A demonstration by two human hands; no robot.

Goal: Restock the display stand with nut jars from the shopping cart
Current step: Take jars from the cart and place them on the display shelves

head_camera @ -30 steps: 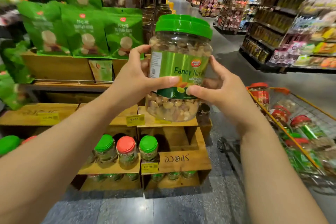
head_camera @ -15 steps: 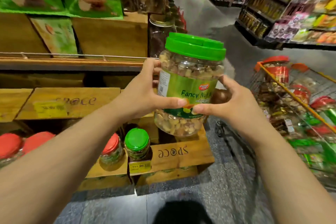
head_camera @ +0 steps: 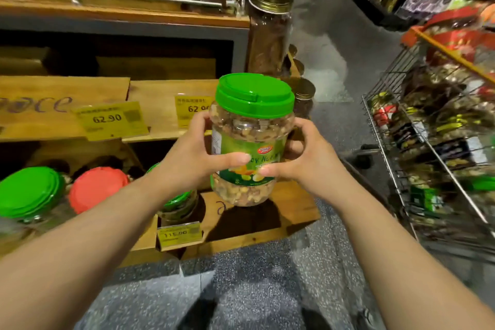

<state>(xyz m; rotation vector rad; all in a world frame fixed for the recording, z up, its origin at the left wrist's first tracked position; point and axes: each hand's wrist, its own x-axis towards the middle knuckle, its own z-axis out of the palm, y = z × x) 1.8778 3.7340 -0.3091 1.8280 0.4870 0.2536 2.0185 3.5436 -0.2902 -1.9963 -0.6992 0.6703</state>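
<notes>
the nut jar (head_camera: pixel 250 142), clear plastic with a green lid and a green label, is held upright in the air just above the bare right end of the lowest wooden shelf (head_camera: pixel 289 211) of the display stand; its base is close over the boards, but i cannot tell whether it touches yet. the left hand (head_camera: pixel 192 158) wraps its side with the thumb laid across the label, and the right hand (head_camera: pixel 305 161) mirrors it from the other side, thumb tips nearly meeting in front. so each grip is clasped around the jar, a two-handed hold that likely keeps a wide, heavy container level while it is set down with the label facing out.

just to the left on the same shelf stands a smaller green-lidded jar (head_camera: pixel 179 203), partly hidden by the left wrist, with a yellow price tag (head_camera: pixel 179 234) below it. further left are a red-lidded jar (head_camera: pixel 97 189) and another green-lidded jar (head_camera: pixel 29 191). the free room is the strip between that near jar and the shelf's right edge, so the spot looks workable but narrow; the judgement is to lower it well back from the front lip and away from the corner. above, the next shelf board (head_camera: pixel 163 112) overhangs behind the lid, so a straight descent seems safer than pushing inward.

the shopping cart (head_camera: pixel 393 142) stands at the right, near the stand, with more jars inside.
</notes>
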